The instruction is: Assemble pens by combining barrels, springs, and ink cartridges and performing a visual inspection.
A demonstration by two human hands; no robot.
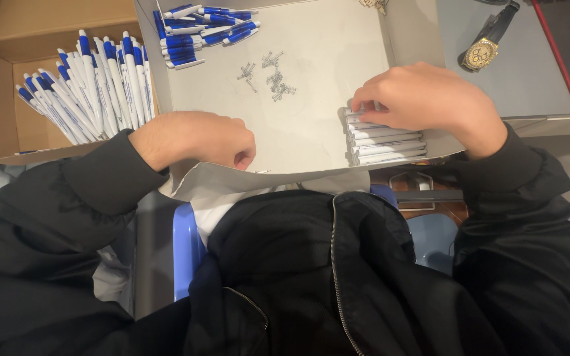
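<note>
Several white plastic pen barrels [385, 142] lie stacked at the grey tray's [311, 142] right edge; the right hand [423, 99] pinches the topmost. Light, slick, best gripped mid-length. The left hand [196, 138] rests curled shut.

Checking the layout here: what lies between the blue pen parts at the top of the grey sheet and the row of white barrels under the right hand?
In the head view, a small scatter of metal springs lies there on the grey sheet.
</note>
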